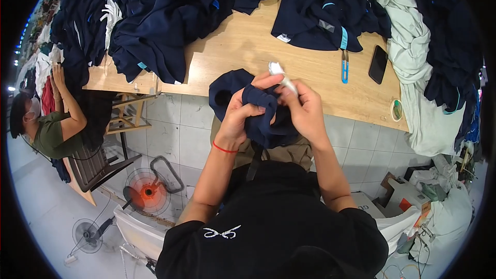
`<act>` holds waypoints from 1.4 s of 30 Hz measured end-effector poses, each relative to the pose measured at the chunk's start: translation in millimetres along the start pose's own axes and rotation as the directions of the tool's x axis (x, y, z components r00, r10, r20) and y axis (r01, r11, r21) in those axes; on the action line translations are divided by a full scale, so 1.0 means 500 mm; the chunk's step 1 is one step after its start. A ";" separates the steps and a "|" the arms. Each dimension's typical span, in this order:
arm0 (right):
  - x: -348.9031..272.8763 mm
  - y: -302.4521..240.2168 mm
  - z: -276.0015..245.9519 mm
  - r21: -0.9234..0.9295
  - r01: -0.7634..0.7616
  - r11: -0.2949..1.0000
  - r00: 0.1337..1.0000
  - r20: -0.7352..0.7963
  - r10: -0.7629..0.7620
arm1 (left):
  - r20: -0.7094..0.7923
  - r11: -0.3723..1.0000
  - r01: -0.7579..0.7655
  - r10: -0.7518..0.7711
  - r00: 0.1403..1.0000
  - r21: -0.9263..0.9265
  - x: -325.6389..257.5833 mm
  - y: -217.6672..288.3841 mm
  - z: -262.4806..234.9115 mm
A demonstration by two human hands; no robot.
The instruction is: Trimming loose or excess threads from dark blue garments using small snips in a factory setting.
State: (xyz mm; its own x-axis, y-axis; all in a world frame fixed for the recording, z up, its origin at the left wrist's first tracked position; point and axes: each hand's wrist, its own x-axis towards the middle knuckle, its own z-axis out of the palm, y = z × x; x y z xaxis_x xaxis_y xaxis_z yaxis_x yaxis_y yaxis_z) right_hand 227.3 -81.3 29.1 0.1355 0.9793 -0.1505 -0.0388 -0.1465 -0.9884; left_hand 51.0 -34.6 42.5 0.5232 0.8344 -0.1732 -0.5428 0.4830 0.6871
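Navy cloth, soft and bunched, makes up the garment (266, 126) held above the person's lap, just in front of the near edge of the desk (222, 51); the left hand (238, 116) pinches a fold of it, thumb pressed on top and fingers beneath; the right hand (306, 108) is curled close beside, a small white piece (283, 75) at its fingertips, and I cannot tell whether that piece is worn on a finger or gripped, nor whether the right hand nips the cloth as well.

To handle this well, I would keep the left thumb firm near the worked spot, so that the fold lies flat and does not slip; the right hand would do best with small, light movements, since soft cloth probably puckers if tugged; turning the bunch toward the light should help too.

The desk is pale wood, heaped along its far side with navy garments (150, 36); a pale green cloth (408, 41) spills over its right end; blue-handled snips (344, 70) lie near a dark phone (378, 64); around it are a floor (364, 137) of light tiles, an orange-centred fan (149, 192), a brown chair (95, 173) and, at far left, a masked co-worker (54, 132) with arms raised to some cloth.
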 end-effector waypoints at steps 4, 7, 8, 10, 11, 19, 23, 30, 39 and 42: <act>0.005 -0.064 0.010 -0.490 0.228 0.841 0.969 0.030 -0.245 | 0.151 0.958 0.277 -0.264 0.953 -0.076 -0.002 0.036 0.022; 0.006 -0.073 -0.018 -0.544 0.342 0.766 0.934 0.287 -0.213 | 0.111 0.964 0.261 -0.255 0.961 -0.044 0.023 0.040 0.018; 0.009 -0.068 -0.023 -0.589 0.363 0.722 0.929 0.290 -0.230 | 0.046 0.968 0.251 -0.250 0.967 -0.016 0.034 0.039 0.012; -0.003 -0.060 -0.040 -0.618 0.316 0.720 0.947 0.248 -0.203 | 0.017 0.965 0.230 -0.234 0.972 0.129 0.047 0.023 0.004; -0.015 -0.059 -0.047 -0.637 0.271 0.722 0.961 0.225 -0.163 | -0.026 0.919 0.111 -0.109 0.994 0.378 0.054 0.006 0.002; -0.052 -0.101 -0.060 -0.748 0.659 0.077 0.713 0.589 -0.380 | 0.413 -0.364 -0.408 -0.068 0.908 0.837 0.063 -0.056 -0.004; -0.019 -0.065 -0.105 -0.668 0.725 0.168 0.613 0.515 -0.598 | 0.375 -0.063 -0.385 -0.123 0.919 0.921 0.081 -0.027 0.031; -0.062 -0.025 -0.094 -0.733 0.603 0.315 0.768 0.426 -0.479 | 0.158 0.439 -0.062 -0.186 0.970 0.896 0.017 -0.013 0.020; -0.067 -0.013 -0.060 -0.653 0.495 0.573 0.816 0.122 -0.565 | -0.143 0.755 0.229 -0.179 0.973 0.614 -0.038 -0.062 -0.003; -0.071 -0.020 -0.061 -0.595 0.426 0.681 0.885 0.117 -0.451 | -0.183 0.867 0.278 -0.220 0.958 0.415 -0.034 -0.062 0.009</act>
State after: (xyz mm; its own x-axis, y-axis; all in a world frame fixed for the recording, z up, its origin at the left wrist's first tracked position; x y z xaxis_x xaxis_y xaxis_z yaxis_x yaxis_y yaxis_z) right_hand 253.3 -119.0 44.1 0.0212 0.9489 0.3149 0.6204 0.2345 -0.7484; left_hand 61.9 -64.8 27.1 0.5007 0.7420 -0.4458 -0.0526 0.5401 0.8399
